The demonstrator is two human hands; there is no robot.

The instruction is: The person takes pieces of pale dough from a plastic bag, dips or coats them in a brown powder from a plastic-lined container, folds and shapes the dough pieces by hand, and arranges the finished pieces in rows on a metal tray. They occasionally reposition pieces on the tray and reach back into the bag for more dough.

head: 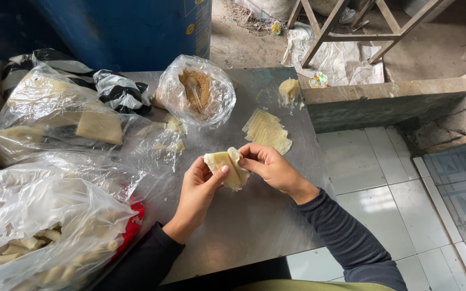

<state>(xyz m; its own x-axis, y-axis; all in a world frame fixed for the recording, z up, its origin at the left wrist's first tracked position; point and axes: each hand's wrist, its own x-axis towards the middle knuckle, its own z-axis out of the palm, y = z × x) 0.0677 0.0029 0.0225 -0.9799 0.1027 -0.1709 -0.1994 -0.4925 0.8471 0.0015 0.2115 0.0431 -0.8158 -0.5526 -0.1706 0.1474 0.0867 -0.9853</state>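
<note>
Blue barrel (130,29), striped bag (117,89) (black-and-white), wooden stool (360,24), tiled floor (373,183)

The folded wrapper (227,168) is pale cream, as is the stack of sheets (267,130) near the worktop's far edge. The worktop (244,226) is dull grey metal. A clear bag (196,91) holds brown crumbs. A black-and-white striped bag (120,91) lies at the far left corner. The barrel (130,32) is blue. The floor tiles (373,188) are white, some blue-patterned.

Left hand (198,186) and right hand (271,167) pinch a folded dough wrapper (226,167) above metal table (244,226), wrapper stack (268,130) just beyond.
</note>
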